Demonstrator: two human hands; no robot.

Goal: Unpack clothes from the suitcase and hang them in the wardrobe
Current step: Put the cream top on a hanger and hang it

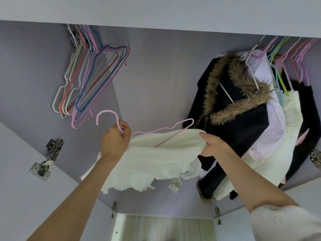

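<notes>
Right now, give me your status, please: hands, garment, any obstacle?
Left hand grips pink hanger at its neck. Right hand holds white garment, half on hanger. Not yet hung. Dark coat hangs close at right.

Soft, even daylight is filling the wardrobe (156,75), casting only faint shadows behind the empty hangers (90,80). Wide-angle distortion is bending the edges outward. The sleeve (284,223) at the lower right corner is blurring; nothing is glaring.
</notes>
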